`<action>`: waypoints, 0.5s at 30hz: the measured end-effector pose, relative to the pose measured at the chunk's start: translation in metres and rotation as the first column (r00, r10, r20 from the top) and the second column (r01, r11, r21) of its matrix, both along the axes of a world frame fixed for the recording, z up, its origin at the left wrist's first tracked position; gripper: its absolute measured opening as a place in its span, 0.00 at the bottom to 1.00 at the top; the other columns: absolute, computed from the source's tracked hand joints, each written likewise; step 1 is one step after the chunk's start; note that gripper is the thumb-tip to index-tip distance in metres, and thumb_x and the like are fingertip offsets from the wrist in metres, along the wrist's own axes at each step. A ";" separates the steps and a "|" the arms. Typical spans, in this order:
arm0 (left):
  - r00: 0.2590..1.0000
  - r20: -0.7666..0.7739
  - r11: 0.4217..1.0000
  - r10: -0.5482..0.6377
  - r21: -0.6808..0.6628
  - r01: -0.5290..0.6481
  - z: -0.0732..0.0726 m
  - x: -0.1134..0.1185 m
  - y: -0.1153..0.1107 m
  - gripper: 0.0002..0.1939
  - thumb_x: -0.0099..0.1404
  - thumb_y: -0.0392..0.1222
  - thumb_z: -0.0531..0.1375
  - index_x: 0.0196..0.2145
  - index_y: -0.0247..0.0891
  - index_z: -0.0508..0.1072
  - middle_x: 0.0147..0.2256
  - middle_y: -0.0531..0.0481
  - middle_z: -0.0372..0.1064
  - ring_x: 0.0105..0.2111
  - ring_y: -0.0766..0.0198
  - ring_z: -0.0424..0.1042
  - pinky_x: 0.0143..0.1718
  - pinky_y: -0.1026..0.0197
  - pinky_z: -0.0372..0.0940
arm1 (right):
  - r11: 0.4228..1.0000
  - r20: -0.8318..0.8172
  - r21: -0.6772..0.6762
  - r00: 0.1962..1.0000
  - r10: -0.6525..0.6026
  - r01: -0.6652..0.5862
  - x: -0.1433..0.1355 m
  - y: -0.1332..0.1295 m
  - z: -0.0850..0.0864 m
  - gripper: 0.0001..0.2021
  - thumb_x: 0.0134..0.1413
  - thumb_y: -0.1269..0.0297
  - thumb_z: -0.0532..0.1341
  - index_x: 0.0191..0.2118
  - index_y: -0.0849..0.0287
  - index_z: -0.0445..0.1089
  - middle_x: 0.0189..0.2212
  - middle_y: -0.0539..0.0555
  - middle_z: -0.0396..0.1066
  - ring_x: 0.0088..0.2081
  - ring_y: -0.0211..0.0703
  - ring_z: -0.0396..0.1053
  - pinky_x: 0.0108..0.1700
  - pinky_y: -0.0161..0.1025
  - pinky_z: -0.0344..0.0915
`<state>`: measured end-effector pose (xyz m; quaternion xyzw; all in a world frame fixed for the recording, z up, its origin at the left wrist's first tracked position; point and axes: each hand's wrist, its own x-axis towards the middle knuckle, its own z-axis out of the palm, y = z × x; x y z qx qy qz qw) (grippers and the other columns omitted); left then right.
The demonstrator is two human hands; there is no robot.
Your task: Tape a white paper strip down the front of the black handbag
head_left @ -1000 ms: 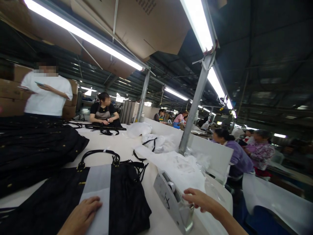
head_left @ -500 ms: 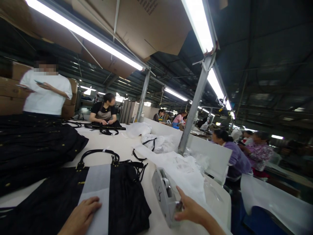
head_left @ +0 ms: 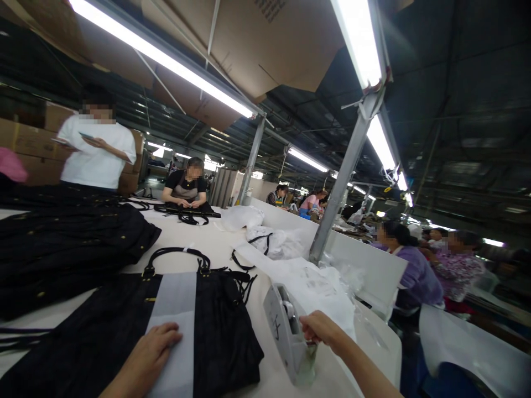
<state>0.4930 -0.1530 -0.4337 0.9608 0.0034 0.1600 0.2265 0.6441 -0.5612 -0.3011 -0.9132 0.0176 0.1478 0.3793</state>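
A black handbag [head_left: 226, 331] with looped handles lies on the table in front of me. Down its middle runs a pale paper-like strip [head_left: 176, 293]. My left hand [head_left: 155, 351] rests on this strip, fingers stretched out and holding nothing. To the right of the bag stands a grey-white tape dispenser [head_left: 282, 337] with a black mark on its side. My right hand [head_left: 321, 330] is at the dispenser's right end, its fingers closed in a pinch on clear tape. The tape's edge is hard to make out under the fingers.
A pile of black bags [head_left: 74, 243] fills the left side. White wrapping sheets [head_left: 307, 282] lie behind the dispenser, beside a metal post [head_left: 344, 182] and a low white partition [head_left: 360, 262]. Across the table a person in an apron [head_left: 186, 190] handles black straps.
My right hand has gone from open, with the index finger pointing, to a closed pinch and moved up slightly. My left hand stays on the strip. The view has turned slightly left.
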 end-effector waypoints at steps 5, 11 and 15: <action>0.999 -0.032 1.000 0.010 -0.006 -0.011 0.011 -0.003 -0.002 0.23 0.63 0.35 0.48 0.47 0.46 0.77 0.54 0.48 0.71 0.55 0.55 0.68 0.59 0.50 0.61 | 1.000 -0.127 0.025 0.992 -0.005 0.008 0.000 -0.005 0.005 0.11 0.44 0.66 0.56 0.18 0.63 0.69 0.16 0.50 0.62 0.15 0.30 0.49 0.20 0.33 0.38; 0.999 -0.048 1.000 0.006 -0.029 -0.007 0.028 -0.010 -0.007 0.22 0.63 0.34 0.48 0.46 0.45 0.78 0.53 0.49 0.71 0.54 0.54 0.69 0.58 0.51 0.62 | 0.996 -0.138 0.073 0.990 -0.039 0.049 -0.008 -0.006 0.016 0.09 0.36 0.69 0.57 0.12 0.59 0.58 0.12 0.45 0.51 0.15 0.29 0.43 0.19 0.32 0.35; 0.996 -0.086 1.000 -0.013 -0.001 0.013 0.032 -0.010 -0.008 0.23 0.65 0.34 0.47 0.48 0.43 0.77 0.55 0.47 0.70 0.56 0.54 0.67 0.60 0.50 0.59 | 0.983 -0.064 0.183 0.998 0.001 0.011 -0.030 -0.022 0.025 0.05 0.37 0.64 0.57 0.19 0.59 0.62 0.16 0.45 0.55 0.17 0.29 0.48 0.20 0.30 0.38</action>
